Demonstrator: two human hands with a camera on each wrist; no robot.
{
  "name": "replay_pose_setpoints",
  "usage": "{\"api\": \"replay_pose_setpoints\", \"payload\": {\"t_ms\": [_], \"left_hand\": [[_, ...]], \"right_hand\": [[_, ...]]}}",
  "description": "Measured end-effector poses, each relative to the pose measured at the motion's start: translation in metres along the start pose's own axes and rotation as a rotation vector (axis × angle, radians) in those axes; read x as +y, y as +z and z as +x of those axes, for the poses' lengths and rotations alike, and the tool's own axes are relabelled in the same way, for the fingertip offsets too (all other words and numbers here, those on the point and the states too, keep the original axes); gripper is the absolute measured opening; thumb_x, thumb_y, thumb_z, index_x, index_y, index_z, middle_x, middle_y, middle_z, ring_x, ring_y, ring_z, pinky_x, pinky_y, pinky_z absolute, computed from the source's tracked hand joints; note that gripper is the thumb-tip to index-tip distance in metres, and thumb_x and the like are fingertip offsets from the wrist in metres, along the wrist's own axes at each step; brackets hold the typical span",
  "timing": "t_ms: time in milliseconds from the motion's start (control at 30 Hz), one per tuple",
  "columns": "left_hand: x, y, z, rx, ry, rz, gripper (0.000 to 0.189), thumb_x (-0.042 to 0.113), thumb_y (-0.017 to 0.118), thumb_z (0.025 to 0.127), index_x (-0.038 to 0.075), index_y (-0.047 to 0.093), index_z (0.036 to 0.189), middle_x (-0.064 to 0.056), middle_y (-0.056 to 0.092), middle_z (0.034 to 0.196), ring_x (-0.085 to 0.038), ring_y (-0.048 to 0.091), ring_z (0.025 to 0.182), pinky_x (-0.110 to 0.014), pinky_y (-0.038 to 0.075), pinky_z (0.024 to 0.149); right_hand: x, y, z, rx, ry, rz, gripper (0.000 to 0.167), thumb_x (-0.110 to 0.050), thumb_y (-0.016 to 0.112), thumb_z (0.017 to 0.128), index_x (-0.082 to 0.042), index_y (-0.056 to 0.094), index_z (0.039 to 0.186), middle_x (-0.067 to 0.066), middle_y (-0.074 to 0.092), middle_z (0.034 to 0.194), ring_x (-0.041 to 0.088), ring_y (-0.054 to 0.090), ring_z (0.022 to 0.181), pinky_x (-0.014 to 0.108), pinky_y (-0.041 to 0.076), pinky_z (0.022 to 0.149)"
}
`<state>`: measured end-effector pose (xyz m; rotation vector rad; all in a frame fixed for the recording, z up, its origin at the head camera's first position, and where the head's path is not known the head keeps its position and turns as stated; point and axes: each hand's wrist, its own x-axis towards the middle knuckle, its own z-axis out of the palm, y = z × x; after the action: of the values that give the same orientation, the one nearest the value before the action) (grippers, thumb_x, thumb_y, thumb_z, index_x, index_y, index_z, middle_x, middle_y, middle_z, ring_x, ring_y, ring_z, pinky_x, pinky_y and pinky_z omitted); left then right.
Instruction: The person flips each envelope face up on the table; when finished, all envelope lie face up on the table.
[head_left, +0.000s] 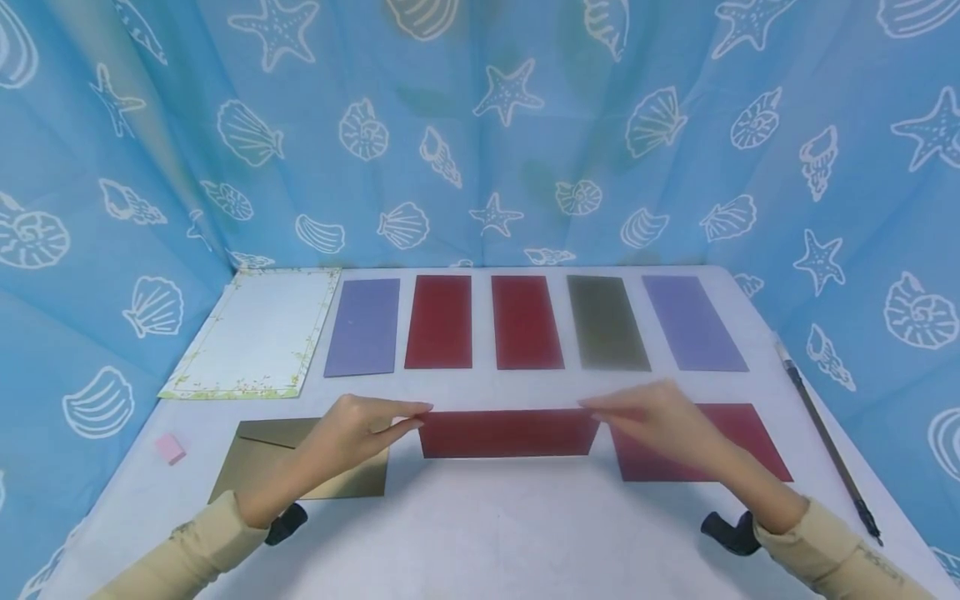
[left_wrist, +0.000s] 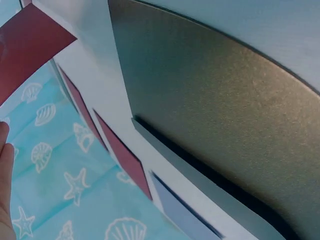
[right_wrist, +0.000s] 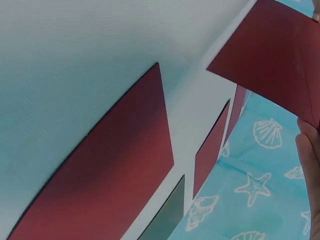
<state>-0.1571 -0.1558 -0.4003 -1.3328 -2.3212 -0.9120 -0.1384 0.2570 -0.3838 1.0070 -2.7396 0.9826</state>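
My left hand pinches the left top corner of a dark red envelope between thumb and fingers. At the opposite corner, my right hand pinches the same envelope, which is raised and stretched level between both hands. A faint crease line runs across it in the right wrist view. Beneath my left forearm lies a gold envelope, its flap edge showing. Another red envelope lies under my right wrist, partly hidden by it.
A row along the back of the white table holds a bordered paper sheet, a purple envelope, two red envelopes, a grey-gold one and another purple one. A pink eraser sits left; a brush lies along the right edge.
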Motion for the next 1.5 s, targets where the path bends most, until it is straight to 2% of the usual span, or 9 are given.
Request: {"api": "replay_pose_setpoints", "payload": {"t_ms": [167, 233, 400, 600, 933, 1067, 1167, 1300, 1500], "left_hand": [[-0.004, 0.004, 0.002, -0.001, -0.039, 0.001, 0.037, -0.003, 0.079, 0.075, 0.007, 0.073, 0.110, -0.002, 0.073, 0.100, 0.003, 0.040, 0.050, -0.009, 0.031, 0.046], [-0.006, 0.005, 0.003, -0.010, -0.071, -0.006, 0.036, -0.001, 0.079, 0.076, 0.008, 0.073, 0.111, -0.001, 0.073, 0.100, 0.002, 0.031, 0.048, -0.009, 0.027, 0.044], [-0.009, 0.007, 0.007, -0.014, -0.141, -0.007, 0.034, 0.004, 0.079, 0.079, 0.009, 0.073, 0.112, -0.002, 0.073, 0.100, 0.004, 0.044, 0.053, -0.011, 0.038, 0.047], [-0.013, 0.011, 0.010, -0.051, -0.204, 0.023, 0.038, 0.011, 0.081, 0.078, 0.010, 0.072, 0.115, -0.003, 0.073, 0.103, 0.004, 0.017, 0.044, -0.016, 0.028, 0.040], [-0.025, 0.019, 0.015, -0.104, -0.292, 0.034, 0.039, 0.012, 0.080, 0.080, 0.008, 0.070, 0.117, -0.005, 0.071, 0.111, 0.001, 0.018, 0.045, -0.019, 0.029, 0.042], [-0.029, 0.022, 0.017, -0.116, -0.297, 0.032, 0.039, 0.012, 0.080, 0.080, 0.007, 0.070, 0.117, -0.006, 0.070, 0.111, -0.002, 0.040, 0.052, -0.019, 0.038, 0.046], [-0.032, 0.025, 0.018, -0.141, -0.294, 0.039, 0.038, 0.012, 0.080, 0.079, 0.007, 0.071, 0.115, -0.004, 0.071, 0.108, -0.008, 0.063, 0.075, -0.022, 0.052, 0.062], [-0.035, 0.028, 0.017, -0.187, -0.312, 0.024, 0.036, 0.012, 0.081, 0.079, 0.008, 0.071, 0.113, -0.002, 0.072, 0.106, -0.018, 0.066, 0.102, -0.034, 0.054, 0.085], [-0.039, 0.034, 0.016, -0.224, -0.375, -0.014, 0.034, 0.011, 0.080, 0.079, 0.007, 0.071, 0.112, -0.003, 0.072, 0.106, -0.020, 0.066, 0.104, -0.038, 0.053, 0.088]], "right_hand": [[0.003, -0.001, 0.005, -0.039, 0.040, 0.025, 0.034, -0.014, 0.076, 0.084, -0.016, 0.072, 0.117, -0.013, 0.069, 0.108, 0.003, 0.065, 0.100, 0.023, 0.053, 0.079], [0.005, -0.001, 0.007, -0.055, 0.057, 0.026, 0.033, -0.016, 0.075, 0.085, -0.017, 0.071, 0.118, -0.013, 0.069, 0.109, 0.003, 0.065, 0.101, 0.023, 0.053, 0.080], [0.007, -0.002, 0.013, -0.075, 0.084, 0.027, 0.034, -0.017, 0.074, 0.087, -0.017, 0.070, 0.120, -0.013, 0.069, 0.109, 0.003, 0.065, 0.101, 0.023, 0.053, 0.080], [0.013, 0.001, 0.017, -0.066, 0.121, 0.051, 0.035, -0.019, 0.073, 0.088, -0.022, 0.068, 0.122, -0.014, 0.068, 0.110, 0.005, 0.064, 0.101, 0.023, 0.053, 0.080], [0.022, 0.015, 0.026, -0.025, 0.025, -0.064, 0.046, -0.013, 0.078, 0.081, -0.018, 0.066, 0.126, -0.006, 0.068, 0.117, 0.015, 0.063, 0.109, 0.034, 0.056, 0.078], [0.025, 0.023, 0.027, -0.030, -0.075, -0.136, 0.059, -0.011, 0.082, 0.077, -0.013, 0.061, 0.132, 0.002, 0.064, 0.125, 0.022, 0.060, 0.115, 0.035, 0.057, 0.077], [0.027, 0.028, 0.027, -0.055, -0.117, -0.185, 0.062, -0.012, 0.083, 0.076, -0.011, 0.059, 0.133, 0.003, 0.063, 0.128, 0.021, 0.059, 0.117, 0.033, 0.055, 0.081], [0.030, 0.034, 0.025, -0.101, -0.080, -0.190, 0.064, -0.016, 0.083, 0.076, -0.012, 0.058, 0.135, -0.001, 0.062, 0.128, 0.017, 0.059, 0.117, 0.030, 0.053, 0.086], [0.034, 0.043, 0.024, -0.170, -0.002, -0.198, 0.068, -0.020, 0.083, 0.077, -0.011, 0.054, 0.138, 0.002, 0.058, 0.134, 0.021, 0.054, 0.123, 0.034, 0.051, 0.090]]}}
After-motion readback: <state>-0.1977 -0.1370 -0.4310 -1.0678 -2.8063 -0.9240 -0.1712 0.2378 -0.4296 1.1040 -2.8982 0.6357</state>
